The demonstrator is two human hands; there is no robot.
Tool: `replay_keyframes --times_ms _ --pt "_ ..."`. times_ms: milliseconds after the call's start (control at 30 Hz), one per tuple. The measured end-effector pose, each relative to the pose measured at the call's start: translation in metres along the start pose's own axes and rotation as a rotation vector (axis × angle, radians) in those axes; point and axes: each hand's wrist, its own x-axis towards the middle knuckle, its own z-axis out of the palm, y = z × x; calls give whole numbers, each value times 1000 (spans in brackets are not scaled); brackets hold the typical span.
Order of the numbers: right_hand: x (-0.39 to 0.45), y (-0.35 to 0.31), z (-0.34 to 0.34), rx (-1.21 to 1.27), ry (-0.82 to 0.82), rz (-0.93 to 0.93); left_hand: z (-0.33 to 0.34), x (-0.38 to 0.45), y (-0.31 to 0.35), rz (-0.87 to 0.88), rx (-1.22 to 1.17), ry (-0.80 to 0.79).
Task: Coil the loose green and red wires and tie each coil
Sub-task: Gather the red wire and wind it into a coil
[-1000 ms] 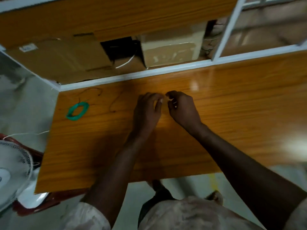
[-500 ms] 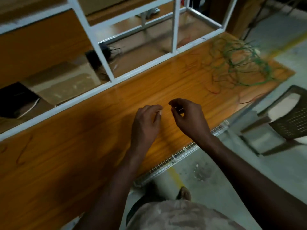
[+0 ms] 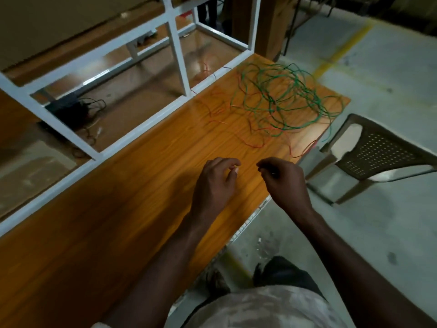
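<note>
Hovering hands: both bare hands hang over the near-right part of the orange wood-grain tabletop point(image 3: 132, 185), side by side with a small gap between them.
Left hand: the left hand point(image 3: 214, 183) has its fingers curled, thumb and forefinger tips close together; whether they pinch anything, I cannot tell.
Right hand: the right hand point(image 3: 287, 182) has its fingers curled inward, forefinger and thumb drawn together at the tip; something thin seems to glint there, but whether it is held, I cannot tell.
Green wire: the loose tangle of thin green wire point(image 3: 281, 95) lies in wide overlapping loops on the far-right end of the tabletop, well apart from both hands.
Red wire: the loose thin red wire point(image 3: 254, 145) lies in strands on the tabletop just near of and left of the green tangle, between that tangle and the hands; one strand runs toward the right edge of the tabletop.
Frame: a white metal frame of square tubes point(image 3: 176, 43) stands along the far edge of the tabletop.
Behind the frame: a black box with dark cables point(image 3: 68, 107) sits on the lower brown surface to the far left.
Chair: a grey perforated plastic chair point(image 3: 376, 152) stands on the concrete floor to the right of the tabletop.
Person: a pale mottled shirt point(image 3: 260, 308) fills the near edge of the view.
</note>
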Motion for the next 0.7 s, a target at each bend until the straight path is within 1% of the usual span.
replay_keyframes --times_ms 167,267,333,400,467,500,567,633,700 --pt "15 32 -10 40 -13 40 36 22 9 -1 -12 -43" --pt "34 60 -30 47 -5 52 66 45 20 -27 -24 -27" --pt "48 81 -47 31 43 79 86 57 31 -50 -34 4" --pt "61 104 -63 69 136 184 106 65 43 -64 -54 18" --pt "79 131 -74 215 199 393 126 71 53 -75 -65 20" --pt "89 144 -77 293 183 511 135 74 57 -88 -68 22" --pt "106 164 -79 469 87 699 149 77 64 -128 -70 28" --pt "115 173 -78 597 -16 764 159 77 74 -149 -62 32" --pt "119 173 -73 607 -10 688 165 78 80 -161 -57 39"
